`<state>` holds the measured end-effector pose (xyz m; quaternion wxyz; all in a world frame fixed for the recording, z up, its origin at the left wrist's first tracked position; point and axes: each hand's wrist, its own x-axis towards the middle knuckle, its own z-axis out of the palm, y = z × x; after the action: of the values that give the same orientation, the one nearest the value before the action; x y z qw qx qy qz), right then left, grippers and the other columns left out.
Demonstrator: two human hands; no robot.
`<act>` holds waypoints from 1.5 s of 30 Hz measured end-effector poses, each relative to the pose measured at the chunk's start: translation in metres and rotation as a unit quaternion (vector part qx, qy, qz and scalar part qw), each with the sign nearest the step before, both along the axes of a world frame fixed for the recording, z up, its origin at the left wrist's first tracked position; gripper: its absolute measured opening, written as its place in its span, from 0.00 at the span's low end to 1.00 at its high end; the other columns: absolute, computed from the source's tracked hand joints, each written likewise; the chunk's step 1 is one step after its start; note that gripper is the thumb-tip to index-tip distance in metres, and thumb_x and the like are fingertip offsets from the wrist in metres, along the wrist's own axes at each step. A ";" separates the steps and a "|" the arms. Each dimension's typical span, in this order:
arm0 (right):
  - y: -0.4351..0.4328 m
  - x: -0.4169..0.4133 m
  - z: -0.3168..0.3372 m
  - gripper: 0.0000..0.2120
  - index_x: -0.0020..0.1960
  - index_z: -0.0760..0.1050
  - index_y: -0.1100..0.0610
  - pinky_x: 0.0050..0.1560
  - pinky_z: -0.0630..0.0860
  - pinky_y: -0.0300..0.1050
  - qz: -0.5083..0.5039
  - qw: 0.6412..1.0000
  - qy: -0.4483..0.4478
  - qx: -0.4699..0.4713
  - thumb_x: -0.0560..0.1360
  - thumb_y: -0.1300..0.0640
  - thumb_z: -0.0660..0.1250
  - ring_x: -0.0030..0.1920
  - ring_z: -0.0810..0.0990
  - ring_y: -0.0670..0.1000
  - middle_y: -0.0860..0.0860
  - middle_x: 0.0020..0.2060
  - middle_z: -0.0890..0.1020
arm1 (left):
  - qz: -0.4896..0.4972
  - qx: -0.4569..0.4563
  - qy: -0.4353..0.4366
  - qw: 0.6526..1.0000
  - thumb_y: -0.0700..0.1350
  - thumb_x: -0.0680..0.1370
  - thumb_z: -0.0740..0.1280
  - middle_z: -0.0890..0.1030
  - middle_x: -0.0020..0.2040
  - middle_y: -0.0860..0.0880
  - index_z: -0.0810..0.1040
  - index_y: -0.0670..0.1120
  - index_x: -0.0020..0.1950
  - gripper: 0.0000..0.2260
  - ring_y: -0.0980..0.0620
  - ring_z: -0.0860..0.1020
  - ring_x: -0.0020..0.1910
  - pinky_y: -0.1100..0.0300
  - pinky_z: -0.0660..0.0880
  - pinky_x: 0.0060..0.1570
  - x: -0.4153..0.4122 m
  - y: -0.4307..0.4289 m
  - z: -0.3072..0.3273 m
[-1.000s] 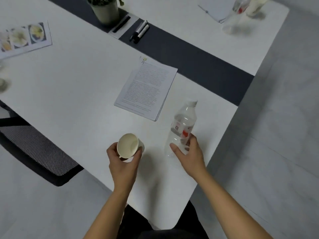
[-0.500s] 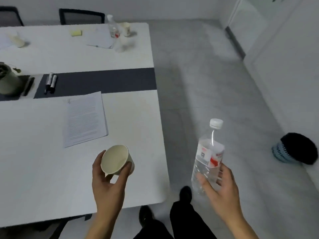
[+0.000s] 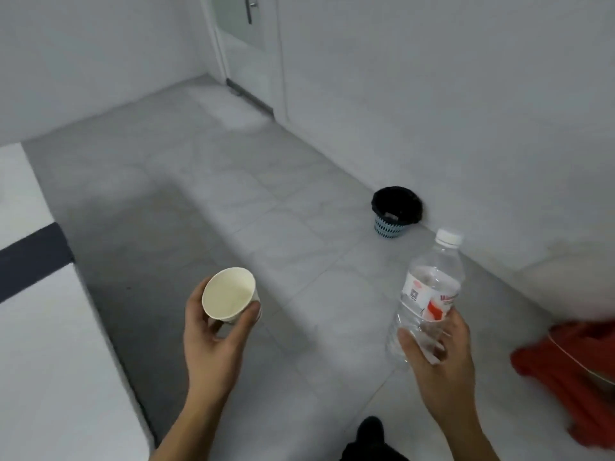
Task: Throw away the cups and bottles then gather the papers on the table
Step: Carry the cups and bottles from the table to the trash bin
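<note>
Two things we hold over the grey tiled floor. Our left hand curls round a paper cup, tilted with its open mouth toward us. Our right hand grips the lower part of a clear plastic bottle, nearly upright, white cap on. The white worktop lies to our left. A black-lined bin stands against the wall ahead, well apart from us. Something red, blurred, sits at the right edge.
</note>
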<state>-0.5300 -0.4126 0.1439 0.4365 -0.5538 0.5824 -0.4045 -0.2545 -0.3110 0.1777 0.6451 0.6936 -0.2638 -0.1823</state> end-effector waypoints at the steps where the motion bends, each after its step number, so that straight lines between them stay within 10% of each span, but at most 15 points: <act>1: -0.017 -0.019 -0.002 0.36 0.69 0.67 0.38 0.51 0.73 0.37 -0.010 1.000 0.005 0.000 0.64 0.42 0.76 0.58 0.79 0.40 0.40 0.60 0.80 | -0.012 -0.001 0.004 1.000 0.45 0.68 0.78 0.81 0.57 0.62 0.74 0.61 0.63 0.27 0.61 0.80 0.56 0.72 0.75 0.51 -0.022 -0.023 -0.002; 18: -0.315 -0.136 -0.037 0.36 0.72 0.64 0.46 0.50 0.77 0.44 -0.035 0.997 0.064 0.022 0.70 0.51 0.78 0.57 0.79 0.52 0.47 0.63 0.77 | -0.107 0.053 0.018 0.993 0.58 0.64 0.78 0.79 0.62 0.56 0.73 0.61 0.67 0.32 0.54 0.80 0.60 0.55 0.76 0.56 -0.144 -0.332 -0.038; 34: -0.718 -0.111 -0.058 0.32 0.59 0.61 0.28 0.50 0.79 0.45 0.016 0.992 0.091 0.088 0.62 0.39 0.75 0.55 0.81 0.44 0.40 0.58 0.78 | -0.133 0.128 0.059 0.981 0.59 0.66 0.76 0.76 0.62 0.61 0.70 0.64 0.65 0.29 0.54 0.77 0.61 0.56 0.78 0.57 -0.134 -0.745 -0.075; 45: -0.875 -0.088 -0.351 0.34 0.61 0.61 0.36 0.45 0.78 0.34 0.123 0.957 0.136 0.226 0.67 0.48 0.80 0.51 0.79 0.31 0.27 0.52 0.76 | -0.006 0.268 0.146 0.952 0.56 0.66 0.76 0.73 0.59 0.70 0.67 0.67 0.62 0.29 0.61 0.75 0.60 0.61 0.75 0.55 -0.159 -0.869 -0.366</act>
<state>-0.6179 -1.2878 -0.2070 0.5134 -0.5578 0.6399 -0.1259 -0.4135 -1.1802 -0.1884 0.4660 0.8050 -0.1125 -0.3494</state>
